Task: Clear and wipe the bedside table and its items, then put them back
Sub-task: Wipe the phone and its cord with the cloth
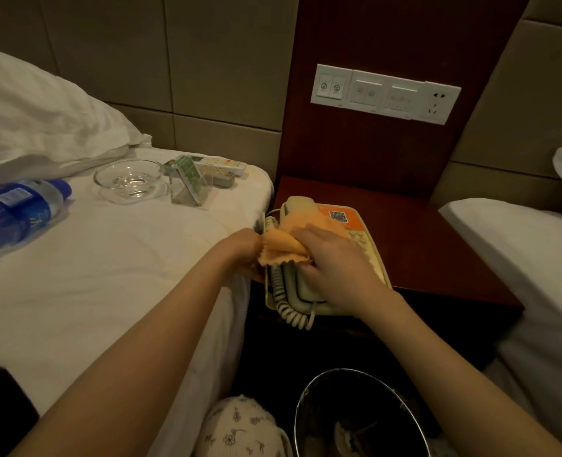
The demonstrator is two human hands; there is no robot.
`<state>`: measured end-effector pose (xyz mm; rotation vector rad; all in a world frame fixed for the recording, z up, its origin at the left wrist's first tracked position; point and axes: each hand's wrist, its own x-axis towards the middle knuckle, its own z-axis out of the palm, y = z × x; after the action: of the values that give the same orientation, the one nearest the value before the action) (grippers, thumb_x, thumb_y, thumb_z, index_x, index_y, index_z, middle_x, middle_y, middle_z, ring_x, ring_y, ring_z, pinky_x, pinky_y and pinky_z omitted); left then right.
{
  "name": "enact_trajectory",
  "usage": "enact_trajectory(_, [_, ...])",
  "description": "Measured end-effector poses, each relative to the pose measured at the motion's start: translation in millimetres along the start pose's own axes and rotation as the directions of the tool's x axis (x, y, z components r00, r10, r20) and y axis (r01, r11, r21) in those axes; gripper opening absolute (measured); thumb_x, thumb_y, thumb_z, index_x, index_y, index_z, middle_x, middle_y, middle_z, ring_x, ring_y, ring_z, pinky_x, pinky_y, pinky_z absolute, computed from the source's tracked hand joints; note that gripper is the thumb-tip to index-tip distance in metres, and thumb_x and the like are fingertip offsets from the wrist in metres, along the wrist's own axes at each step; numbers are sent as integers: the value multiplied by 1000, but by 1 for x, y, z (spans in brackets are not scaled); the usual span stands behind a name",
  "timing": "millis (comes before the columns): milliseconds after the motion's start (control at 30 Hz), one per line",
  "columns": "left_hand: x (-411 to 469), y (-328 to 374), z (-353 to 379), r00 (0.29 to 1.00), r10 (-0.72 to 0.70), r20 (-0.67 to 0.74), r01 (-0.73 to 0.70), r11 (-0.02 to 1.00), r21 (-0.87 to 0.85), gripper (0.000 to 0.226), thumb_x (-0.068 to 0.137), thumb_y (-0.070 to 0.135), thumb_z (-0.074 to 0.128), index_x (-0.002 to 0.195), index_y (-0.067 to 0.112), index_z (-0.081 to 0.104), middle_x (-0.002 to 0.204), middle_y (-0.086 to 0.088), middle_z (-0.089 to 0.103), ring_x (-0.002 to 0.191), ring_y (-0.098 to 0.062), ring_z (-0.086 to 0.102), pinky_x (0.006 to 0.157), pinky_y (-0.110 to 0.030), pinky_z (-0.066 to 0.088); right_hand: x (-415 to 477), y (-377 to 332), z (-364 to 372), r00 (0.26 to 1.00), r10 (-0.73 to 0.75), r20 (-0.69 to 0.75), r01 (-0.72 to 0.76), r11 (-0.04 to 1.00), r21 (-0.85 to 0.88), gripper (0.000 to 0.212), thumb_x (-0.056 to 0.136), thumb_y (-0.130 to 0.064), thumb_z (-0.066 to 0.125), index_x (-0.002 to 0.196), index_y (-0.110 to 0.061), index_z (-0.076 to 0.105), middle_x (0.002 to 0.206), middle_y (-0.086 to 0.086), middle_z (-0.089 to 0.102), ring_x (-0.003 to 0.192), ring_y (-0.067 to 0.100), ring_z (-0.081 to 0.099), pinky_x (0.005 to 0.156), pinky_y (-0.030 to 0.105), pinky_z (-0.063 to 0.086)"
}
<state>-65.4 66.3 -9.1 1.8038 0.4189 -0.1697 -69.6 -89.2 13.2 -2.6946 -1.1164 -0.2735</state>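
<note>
On bed, left of table: bottle lying flat, glass dish, clear stand, two remotes just behind it. Bin on floor in front of table. Switch panel on wall above. Table: dark red wood. Phone sits at its left edge, beige w/ orange label, coiled cord in front. R hand clasps orange cloth onto handset. L hand at cloth's left end, fingers hidden, so can't tell grip.

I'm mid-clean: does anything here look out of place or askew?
The bottle lies on its side on the bed, with the dish, sign stand and remotes beside it. The phone has its cord hanging over the front edge of the table.
</note>
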Motion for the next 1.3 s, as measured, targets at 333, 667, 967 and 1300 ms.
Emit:
enact_trajectory(333, [-3,3,1,1000,3,-10,-3,999,44,20,101,17,36,97,2,48,66,-10,47,46,-16,49,50,-30,53,29,11,-71,964,180,196,-260,477,840,10,91,-26,56,99,-23,61,96,-5,64,86,11,62,70,21,52])
enact_trajectory(667, [1,4,2,999,-41,-13,42,999,32,44,101,37,34,112,-4,46,71,-15,50,68,-29,59,71,-40,50,58,26,-15,985,75,-154,-48,984,174,27,91,-18,54,116,-25,61,106,-1,56,100,17,50,79,29,36])
enact_trajectory(967, [2,0,0,999,-32,-1,32,999,29,33,99,3,30,71,3,48,68,-13,51,57,-22,52,36,-23,48,23,17,9,997,-63,-51,58,993,-98,49,95,-40,41,142,-26,35,145,-4,33,133,19,25,108,40,29])
enact_trajectory(1300, [2,3,3,1000,-20,-18,20,999,46,32,103,27,30,104,-3,44,73,-16,52,59,-25,53,75,-39,48,78,29,10,995,72,-71,-65,993,96,39,96,-14,40,133,-21,48,128,3,45,118,23,37,101,45,36])
